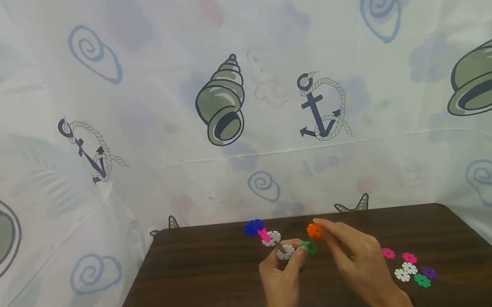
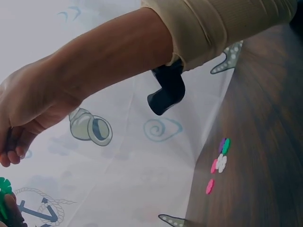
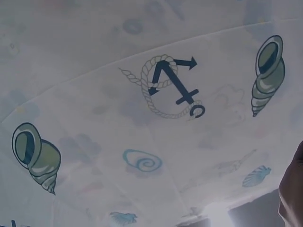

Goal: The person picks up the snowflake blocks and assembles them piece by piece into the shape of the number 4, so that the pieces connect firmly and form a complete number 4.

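In the head view my left hand (image 1: 295, 255) grips a short chain of interlocked plastic discs (image 1: 271, 238), running from a blue disc (image 1: 253, 227) through pink and white ones to a green disc (image 1: 306, 248) by my thumb. Just to its right, my right hand (image 1: 321, 229) pinches a single orange disc (image 1: 313, 230), a small gap away from the chain's green end. The left wrist view shows my right forearm and right hand (image 2: 14, 151) crossing the frame, with the green disc (image 2: 4, 191) at the lower left edge. Only a sliver of hand (image 3: 292, 189) appears in the right wrist view.
A dark wooden table (image 1: 207, 289) lies under both hands. Several loose discs (image 1: 410, 270) in pink, white, purple and green lie at the right, also seen as loose discs (image 2: 219, 162) from the left wrist. A sea-themed printed curtain (image 1: 222, 105) surrounds the table.
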`<state>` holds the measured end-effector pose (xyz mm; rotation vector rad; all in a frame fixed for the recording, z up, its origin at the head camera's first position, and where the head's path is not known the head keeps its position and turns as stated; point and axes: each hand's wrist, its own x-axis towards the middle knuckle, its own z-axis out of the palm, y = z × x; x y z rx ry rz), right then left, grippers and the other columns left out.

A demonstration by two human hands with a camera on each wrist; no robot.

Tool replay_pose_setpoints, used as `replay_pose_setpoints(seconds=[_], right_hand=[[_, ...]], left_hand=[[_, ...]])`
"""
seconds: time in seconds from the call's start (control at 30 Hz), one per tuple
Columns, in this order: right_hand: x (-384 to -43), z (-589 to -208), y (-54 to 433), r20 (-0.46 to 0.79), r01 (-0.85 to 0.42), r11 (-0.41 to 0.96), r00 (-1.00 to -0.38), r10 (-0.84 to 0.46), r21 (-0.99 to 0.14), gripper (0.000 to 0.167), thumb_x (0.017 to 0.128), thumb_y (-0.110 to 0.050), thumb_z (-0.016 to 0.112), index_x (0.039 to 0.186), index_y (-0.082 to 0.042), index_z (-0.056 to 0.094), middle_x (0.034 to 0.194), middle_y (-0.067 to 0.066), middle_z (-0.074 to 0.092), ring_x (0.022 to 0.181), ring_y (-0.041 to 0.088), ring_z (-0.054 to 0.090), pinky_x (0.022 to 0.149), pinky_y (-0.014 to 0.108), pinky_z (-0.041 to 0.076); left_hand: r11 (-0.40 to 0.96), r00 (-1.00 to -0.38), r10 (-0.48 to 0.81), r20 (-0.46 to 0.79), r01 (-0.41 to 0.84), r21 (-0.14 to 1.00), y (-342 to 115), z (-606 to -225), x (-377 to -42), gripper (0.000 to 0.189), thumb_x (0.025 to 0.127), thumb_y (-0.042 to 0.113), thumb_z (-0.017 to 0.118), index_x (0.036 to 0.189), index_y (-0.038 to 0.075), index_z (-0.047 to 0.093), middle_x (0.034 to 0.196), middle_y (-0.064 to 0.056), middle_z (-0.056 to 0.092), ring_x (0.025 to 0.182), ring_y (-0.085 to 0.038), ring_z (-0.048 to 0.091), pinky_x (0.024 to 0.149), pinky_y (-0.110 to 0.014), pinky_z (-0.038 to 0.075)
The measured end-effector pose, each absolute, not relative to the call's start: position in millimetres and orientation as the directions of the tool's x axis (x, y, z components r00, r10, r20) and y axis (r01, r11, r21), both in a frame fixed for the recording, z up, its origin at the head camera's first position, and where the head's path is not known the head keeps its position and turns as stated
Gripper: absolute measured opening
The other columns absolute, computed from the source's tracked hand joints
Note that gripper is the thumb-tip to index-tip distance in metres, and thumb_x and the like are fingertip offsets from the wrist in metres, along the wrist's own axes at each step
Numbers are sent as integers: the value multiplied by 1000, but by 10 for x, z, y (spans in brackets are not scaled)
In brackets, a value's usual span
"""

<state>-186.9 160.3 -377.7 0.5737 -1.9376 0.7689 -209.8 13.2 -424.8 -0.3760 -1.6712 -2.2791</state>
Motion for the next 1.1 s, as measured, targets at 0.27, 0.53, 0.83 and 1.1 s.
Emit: replay_pose_setpoints(seconds=[0.27,0.53,0.83,1.1], right_hand=[[-1833,-3776,1694,839,-614,704,-543,-48,-357,52,93,3,70,140,-20,65,87,-9,72,70,-3,55,67,11,46],[-1845,-3808,2438,724,-376,807,-684,90,-455,46,101,-17,66,146,-20,58,113,-1,72,98,6,65,85,17,51],[-1964,-4149,3847,471,-98,872,-867,161,-479,69,105,-40,58,158,-3,34,147,39,43,120,57,51,89,72,44],[-2020,-4693,4586,383,-67,899,-916,116,-433,72,102,-34,63,145,17,38,139,51,40,123,69,38,97,78,33]], left_hand=[[-332,-944,-49,326,323,886,155,-4277,-2107,17,89,15,79,98,1,75,82,3,74,70,-6,63,64,-23,54],[-396,-959,-23,281,267,879,148,-4243,-2119,24,87,14,81,101,-4,73,84,0,74,71,-7,64,64,-23,55],[-383,-956,-2,293,271,883,108,-4204,-2132,23,86,13,82,100,-3,73,92,-5,76,73,-8,67,65,-23,54],[-390,-949,8,315,287,875,109,-4208,-2144,20,86,13,81,99,-1,74,83,-1,75,72,-9,67,65,-22,54]])
